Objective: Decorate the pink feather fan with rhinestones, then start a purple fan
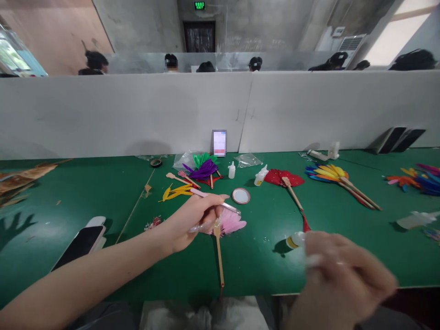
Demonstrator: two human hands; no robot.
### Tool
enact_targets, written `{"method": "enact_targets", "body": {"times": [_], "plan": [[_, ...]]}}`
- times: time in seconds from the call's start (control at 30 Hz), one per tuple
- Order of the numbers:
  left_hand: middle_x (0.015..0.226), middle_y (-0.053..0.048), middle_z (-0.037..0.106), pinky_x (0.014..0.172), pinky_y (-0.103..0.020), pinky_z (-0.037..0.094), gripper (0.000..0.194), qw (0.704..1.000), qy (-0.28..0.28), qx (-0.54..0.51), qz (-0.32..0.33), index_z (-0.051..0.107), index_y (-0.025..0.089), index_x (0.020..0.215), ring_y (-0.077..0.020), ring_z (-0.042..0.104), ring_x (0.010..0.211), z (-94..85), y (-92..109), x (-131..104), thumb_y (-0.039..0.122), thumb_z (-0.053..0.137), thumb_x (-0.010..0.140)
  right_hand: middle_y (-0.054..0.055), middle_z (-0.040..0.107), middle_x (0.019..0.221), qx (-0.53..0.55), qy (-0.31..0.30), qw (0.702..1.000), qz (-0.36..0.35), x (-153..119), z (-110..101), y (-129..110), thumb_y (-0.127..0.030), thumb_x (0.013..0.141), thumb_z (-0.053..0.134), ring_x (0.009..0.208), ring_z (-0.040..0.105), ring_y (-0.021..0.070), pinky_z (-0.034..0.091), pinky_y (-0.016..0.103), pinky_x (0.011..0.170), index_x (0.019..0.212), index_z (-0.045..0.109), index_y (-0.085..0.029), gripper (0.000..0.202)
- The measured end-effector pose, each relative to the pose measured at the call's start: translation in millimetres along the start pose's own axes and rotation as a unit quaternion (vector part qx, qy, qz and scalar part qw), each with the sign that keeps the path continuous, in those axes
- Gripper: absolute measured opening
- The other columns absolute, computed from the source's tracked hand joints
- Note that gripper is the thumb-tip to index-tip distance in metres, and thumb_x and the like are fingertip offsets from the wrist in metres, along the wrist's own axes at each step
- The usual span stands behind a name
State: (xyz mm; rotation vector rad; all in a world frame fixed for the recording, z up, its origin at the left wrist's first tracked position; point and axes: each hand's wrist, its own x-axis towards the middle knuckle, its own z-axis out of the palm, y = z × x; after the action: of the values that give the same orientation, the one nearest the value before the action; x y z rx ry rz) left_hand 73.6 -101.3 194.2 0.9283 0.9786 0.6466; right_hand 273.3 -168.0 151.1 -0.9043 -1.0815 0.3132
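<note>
In the head view, the left hand (192,220) sits just left of the frame's centre, its forearm running in from the lower left corner. Its fingers are closed around a thin pink stick (215,200) that slants up-left to down-right across the fingertips. Directly beneath the hand lies a pink feather fan (231,223), flat on the green table (103,192), with its wooden handle (220,256) pointing down toward the near edge of the table.

The right hand (340,275) is in the lower right of the frame, heavily blurred. It seems curled around a small glue bottle (294,240) whose yellow-banded end pokes out to the left of the fingers, but how tightly the fingers close cannot be told.

Just right of the left hand, near the centre, lies a small round mirror (241,195). Above it stand two small white bottles (232,170), just beside a heap of purple and green feathers (203,167). A yellow feather (177,191) lies left of the stick. A red feather fan (285,178) rests right of centre, and a multicoloured fan (330,173) lies further right. A dark phone (82,243) rests at the lower left, near the forearm. A small lit screen (219,143) leans against the white partition (120,114) at the back of the table. Heads of other people show above the partition along the top of the frame.
</note>
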Motion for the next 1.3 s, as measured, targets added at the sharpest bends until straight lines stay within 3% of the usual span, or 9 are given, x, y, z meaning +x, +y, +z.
{"method": "enact_targets", "body": {"times": [0.07,0.13,0.2,0.33,0.47,0.67,0.87,1.3], "plan": [[0.024,0.007,0.027,0.038,-0.02,0.019,0.042,1.0,0.01,0.004,-0.005,0.046,0.015,0.045,-0.003,0.019,0.027,-6.6,-3,6,0.033,0.048,0.083,-0.004,0.04,0.046,0.012,0.202,0.977,0.071,4,-16,9,-0.023,0.074,0.06,0.04,0.033,0.0117,0.027,0.027,0.041,0.051,0.048,-0.024,0.026],[0.024,0.007,0.027,0.039,-0.02,0.018,0.042,1.0,0.019,0.023,-0.001,0.046,0.015,0.046,-0.0031,0.018,0.028,-13.8,-9,13,0.035,0.049,0.082,-0.003,0.043,0.049,-0.023,0.253,0.959,0.125,2,-27,21,-0.019,0.074,0.062,0.043,0.035,0.0113,0.026,0.027,0.041,0.054,0.053,-0.023,0.022],[0.026,0.007,0.03,0.039,-0.021,0.017,0.04,0.998,0.041,0.05,0.011,0.047,0.015,0.048,-0.0035,0.02,0.029,-20.8,-18,21,0.037,0.051,0.081,-0.003,0.044,0.048,-0.091,0.199,0.957,0.193,-9,-31,35,-0.025,0.076,0.062,0.042,0.038,0.0107,0.026,0.025,0.04,0.057,0.057,-0.02,0.021],[0.029,0.007,0.033,0.04,-0.021,0.017,0.039,0.987,0.092,0.129,0.021,0.045,0.016,0.048,-0.0046,0.024,0.031,-30.3,-44,41,0.037,0.052,0.079,-0.001,0.053,0.053,-0.118,-0.044,0.949,0.289,-50,-19,61,-0.041,0.075,0.063,0.044,0.048,0.0107,0.039,0.023,0.043,0.07,0.063,-0.016,0.026],[0.029,0.006,0.034,0.042,-0.022,0.023,0.039,0.972,0.117,0.202,0.013,0.044,0.017,0.047,-0.0063,0.028,0.033,-33.3,-72,64,0.038,0.05,0.079,0.002,0.062,0.063,-0.143,-0.155,0.935,0.283,-80,-6,84,-0.04,0.08,0.058,0.055,0.057,0.0143,0.045,0.024,0.051,0.078,0.064,-0.015,0.025],[0.034,0.004,0.042,0.049,-0.024,0.035,0.036,0.942,0.143,0.304,0.023,0.047,0.018,0.047,-0.0113,0.044,0.039,-31.0,-99,97,0.036,0.049,0.078,0.007,0.066,0.079,-0.194,-0.17,0.937,0.234,-91,-4,106,-0.036,0.081,0.057,0.071,0.062,0.0176,0.048,0.025,0.054,0.087,0.061,-0.016,0.021],[0.037,0.001,0.046,0.053,-0.026,0.035,0.04,0.921,0.148,0.36,0.036,0.046,0.019,0.041,-0.014,0.048,0.045,-27.6,-109,118,0.035,0.049,0.077,0.01,0.063,0.103,-0.245,-0.211,0.936,0.136,-99,0,118,-0.031,0.082,0.057,0.1,0.054,0.0238,0.045,0.041,0.085,0.096,0.055,-0.02,0.018],[0.039,0.0,0.045,0.053,-0.027,0.032,0.044,0.893,0.123,0.427,0.078,0.037,0.02,0.038,-0.0142,0.045,0.046,-29.1,-115,122,0.035,0.045,0.079,0.008,0.063,0.105,-0.302,-0.236,0.918,0.101,-103,12,135,-0.027,0.082,0.055,0.094,0.049,0.0249,0.039,0.04,0.082,0.096,0.053,-0.02,0.016]]}}
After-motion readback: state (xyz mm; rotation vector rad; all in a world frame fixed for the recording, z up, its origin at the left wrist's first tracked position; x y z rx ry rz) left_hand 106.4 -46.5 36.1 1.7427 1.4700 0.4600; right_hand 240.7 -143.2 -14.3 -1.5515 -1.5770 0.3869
